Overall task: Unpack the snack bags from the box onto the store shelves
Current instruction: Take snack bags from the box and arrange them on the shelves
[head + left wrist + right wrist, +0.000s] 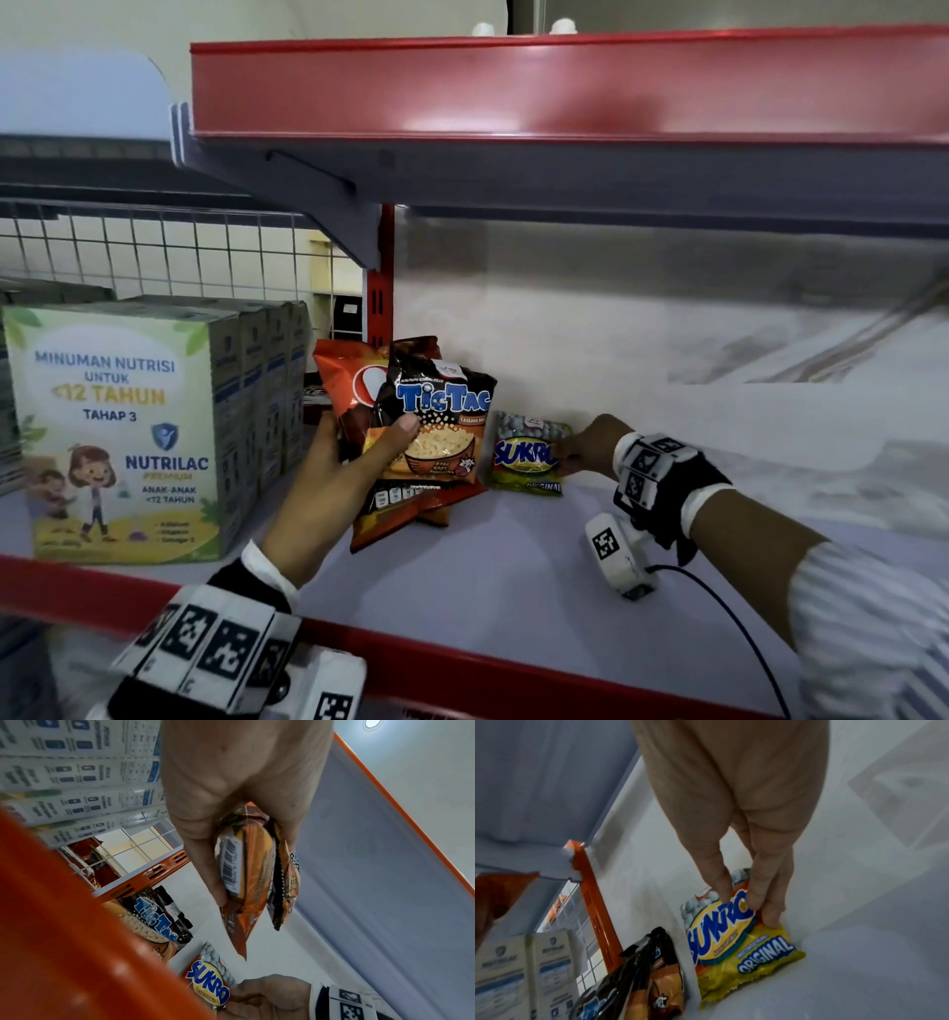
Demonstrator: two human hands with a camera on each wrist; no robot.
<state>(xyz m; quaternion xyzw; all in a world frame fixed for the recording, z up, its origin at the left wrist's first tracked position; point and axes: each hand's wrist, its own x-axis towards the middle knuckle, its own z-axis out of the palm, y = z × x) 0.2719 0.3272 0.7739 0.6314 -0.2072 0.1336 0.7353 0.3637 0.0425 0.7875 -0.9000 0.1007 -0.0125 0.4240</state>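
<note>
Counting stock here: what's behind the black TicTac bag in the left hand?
An orange-red snack bag sits right behind the TicTac bag, both in the left hand. Its label is mostly covered, so the brand can't be read.

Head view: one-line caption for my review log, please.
Left hand grips Tic Tac bag and an orange bag while right hand stands Sukro bag at shelf back.

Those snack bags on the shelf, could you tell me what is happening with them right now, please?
A person is stocking a store shelf. Their left hand grips two snack bags together, a black Tic Tac bag in front of an orange bag, held just above the shelf. Their right hand pinches a yellow Sukro bag, standing it against the back wall. Nutrilac cartons stand to the left.
</note>
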